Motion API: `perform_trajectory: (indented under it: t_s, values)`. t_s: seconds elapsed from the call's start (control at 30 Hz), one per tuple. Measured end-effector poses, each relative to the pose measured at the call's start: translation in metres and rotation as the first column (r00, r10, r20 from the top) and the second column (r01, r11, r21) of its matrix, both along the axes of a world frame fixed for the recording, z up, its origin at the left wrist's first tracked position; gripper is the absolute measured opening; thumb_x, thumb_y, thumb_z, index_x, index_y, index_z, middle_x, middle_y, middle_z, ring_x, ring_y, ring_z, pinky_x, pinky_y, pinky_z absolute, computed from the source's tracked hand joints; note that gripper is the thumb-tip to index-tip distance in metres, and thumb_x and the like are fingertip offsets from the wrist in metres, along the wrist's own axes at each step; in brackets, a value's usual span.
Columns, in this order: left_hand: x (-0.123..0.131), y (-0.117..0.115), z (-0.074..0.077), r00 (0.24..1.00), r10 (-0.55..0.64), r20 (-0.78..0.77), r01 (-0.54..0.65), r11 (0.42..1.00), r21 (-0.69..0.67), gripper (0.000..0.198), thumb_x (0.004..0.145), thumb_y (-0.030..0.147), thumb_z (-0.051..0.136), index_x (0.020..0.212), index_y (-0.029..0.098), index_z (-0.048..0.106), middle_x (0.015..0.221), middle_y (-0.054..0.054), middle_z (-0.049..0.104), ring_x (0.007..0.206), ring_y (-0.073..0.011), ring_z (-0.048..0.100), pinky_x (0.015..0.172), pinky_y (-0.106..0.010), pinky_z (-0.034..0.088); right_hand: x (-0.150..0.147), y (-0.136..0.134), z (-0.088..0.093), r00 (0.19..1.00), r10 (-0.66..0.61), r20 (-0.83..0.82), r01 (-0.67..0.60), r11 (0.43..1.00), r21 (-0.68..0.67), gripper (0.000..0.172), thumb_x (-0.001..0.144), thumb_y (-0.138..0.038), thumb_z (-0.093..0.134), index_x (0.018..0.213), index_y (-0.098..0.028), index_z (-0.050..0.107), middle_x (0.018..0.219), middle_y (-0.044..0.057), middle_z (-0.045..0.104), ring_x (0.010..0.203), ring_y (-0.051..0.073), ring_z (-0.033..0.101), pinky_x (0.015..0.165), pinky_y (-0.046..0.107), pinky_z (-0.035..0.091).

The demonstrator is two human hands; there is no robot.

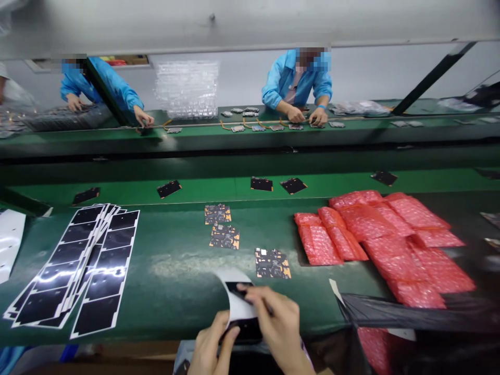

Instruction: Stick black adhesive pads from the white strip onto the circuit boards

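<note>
My left hand (pixel 213 336) pinches the lower part of a white-backed sticker sheet (pixel 237 306) at the table's front edge. The sheet's far end curls upward and carries black stickers. My right hand (pixel 278 320) is closed over the right side of this sheet, fingertips at a black sticker (pixel 233 287). A dark, slim thing shows between its fingers, too unclear to name. Just beyond the hands lies a circuit board (pixel 272 264) with orange patches. Two more circuit boards, one near (pixel 224 237) and one farther (pixel 217 214), lie behind it.
Overlapping black sticker sheets (pixel 103 276) lie at left. Red bubble-wrap packets (pixel 390 234) are piled at right, near a black plastic bag (pixel 402 310). Several black-covered boards (pixel 261 184) rest on the bright green strip (pixel 219 190). Two co-workers in blue sit across the line.
</note>
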State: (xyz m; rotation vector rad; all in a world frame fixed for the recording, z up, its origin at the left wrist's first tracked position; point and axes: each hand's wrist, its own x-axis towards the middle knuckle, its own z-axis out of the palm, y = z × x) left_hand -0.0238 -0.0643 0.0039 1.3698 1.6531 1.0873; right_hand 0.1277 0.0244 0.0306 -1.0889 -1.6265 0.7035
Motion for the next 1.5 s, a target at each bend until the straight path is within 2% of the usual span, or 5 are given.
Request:
perform_trajectory:
  t_s: [0.17, 0.37, 0.53, 0.73, 1.5]
  values:
    - [-0.010, 0.012, -0.011, 0.991, 0.061, 0.116, -0.042, 0.985, -0.165, 0.065, 0.106, 0.047, 0.037, 0.163, 0.021, 0.018, 0.154, -0.015, 0.050, 0.140, -0.0222, 0.051, 0.116, -0.035, 0.041, 0.011, 0.002, 0.000, 0.744, -0.667, 0.032, 0.668, 0.744, 0.004, 0.026, 0.101, -0.031, 0.061, 0.082, -0.017, 0.072, 0.067, 0.003, 0.074, 0.057, 0.017, 0.071, 0.057, 0.022, 0.057]
    - [-0.036, 0.005, -0.046, 0.989, -0.131, 0.069, 0.134, 0.990, -0.033, 0.047, 0.098, 0.050, 0.054, 0.135, 0.023, 0.067, 0.141, -0.014, 0.063, 0.137, -0.0303, 0.054, 0.114, -0.045, 0.045, -0.014, -0.023, -0.020, 0.975, 0.073, 0.208, -0.151, 0.906, 0.394, 0.034, 0.103, -0.034, 0.058, 0.132, -0.020, 0.067, 0.118, 0.010, 0.077, 0.119, 0.030, 0.070, 0.112, 0.050, 0.051]
    - [-0.041, 0.006, -0.034, 0.995, -0.095, 0.023, 0.095, 0.995, -0.022, 0.044, 0.098, 0.041, 0.059, 0.137, 0.024, 0.065, 0.140, -0.013, 0.064, 0.139, -0.0304, 0.052, 0.116, -0.046, 0.042, 0.011, -0.017, -0.026, 0.993, 0.084, -0.084, -0.082, 0.996, 0.029, 0.055, 0.093, -0.066, 0.060, 0.132, -0.027, 0.069, 0.140, 0.015, 0.065, 0.133, 0.036, 0.059, 0.111, 0.057, 0.049]
    - [-0.036, 0.028, 0.000, 0.932, -0.310, -0.189, 0.334, 0.936, 0.110, 0.053, 0.102, 0.017, 0.037, 0.153, 0.027, 0.047, 0.158, -0.010, 0.046, 0.142, -0.0275, 0.048, 0.115, -0.041, 0.044, 0.025, 0.006, -0.018, 0.890, 0.091, -0.447, -0.375, 0.705, -0.602, 0.039, 0.074, -0.054, 0.086, 0.083, -0.018, 0.074, 0.066, 0.001, 0.070, 0.060, 0.016, 0.068, 0.060, 0.024, 0.057]
    - [-0.102, 0.032, -0.061, 0.943, 0.330, -0.039, -0.328, 0.943, 0.060, 0.049, 0.092, 0.048, 0.067, 0.138, 0.030, 0.063, 0.138, 0.001, 0.057, 0.056, -0.0061, 0.034, 0.061, -0.024, 0.035, 0.093, 0.053, -0.077, 0.966, -0.225, -0.129, 0.076, 0.721, -0.689, 0.055, 0.065, -0.067, 0.084, 0.065, -0.020, 0.056, 0.044, -0.006, 0.048, 0.038, 0.007, 0.037, 0.039, 0.020, 0.023]
